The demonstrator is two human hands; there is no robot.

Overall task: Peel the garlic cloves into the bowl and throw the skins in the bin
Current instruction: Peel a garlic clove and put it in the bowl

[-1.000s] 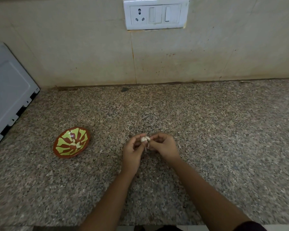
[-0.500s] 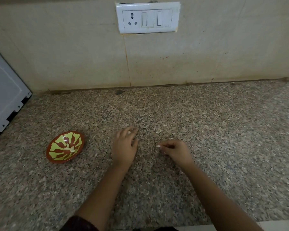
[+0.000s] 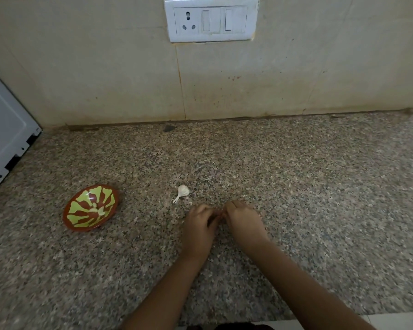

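Note:
A small garlic bulb (image 3: 183,192) with a short stalk lies on the speckled granite counter (image 3: 296,186). Left of it stands a brown bowl with a green pattern (image 3: 75,206), tilted toward me, with a few pale peeled cloves (image 3: 97,210) at its centre. My left hand (image 3: 199,223) and my right hand (image 3: 244,221) are just in front of the bulb. Their fingertips are pinched together on a garlic clove, which the fingers almost wholly hide. No bin is in view.
A white appliance (image 3: 5,139) stands at the far left edge of the counter. A tiled wall with a white socket plate (image 3: 211,20) rises behind. The counter's front edge (image 3: 343,317) runs just below my forearms.
A second ago both hands held the bulb together. Then my left hand set it on the counter while the right kept a small white piece. Now the hands have met again.

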